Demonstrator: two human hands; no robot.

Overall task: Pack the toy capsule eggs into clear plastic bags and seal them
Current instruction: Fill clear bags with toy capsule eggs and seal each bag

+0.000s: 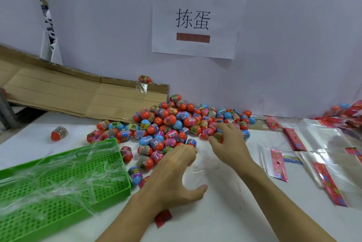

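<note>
So the white table [225,212] is pushed up against a plain pale wall [284,45], and there's a paper sign [197,20] taped on it with brown tape. The big pile of capsule eggs [176,122] sits mid-table right against the wall, mostly orange, blue and pink. One stray egg [59,133] is off to the left, another [145,79] sits up on the flattened cardboard [78,92] leaning at the wall. The green perforated tray [64,181] on the left has clear plastic strips in it. Clear bags [321,138] with red headers lie on the right. Left hand [172,175] rests at the pile's near edge, fingers curled over the eggs, thumb spread wide. Right hand [228,143] pinches one egg [219,136] at the pile.
</note>
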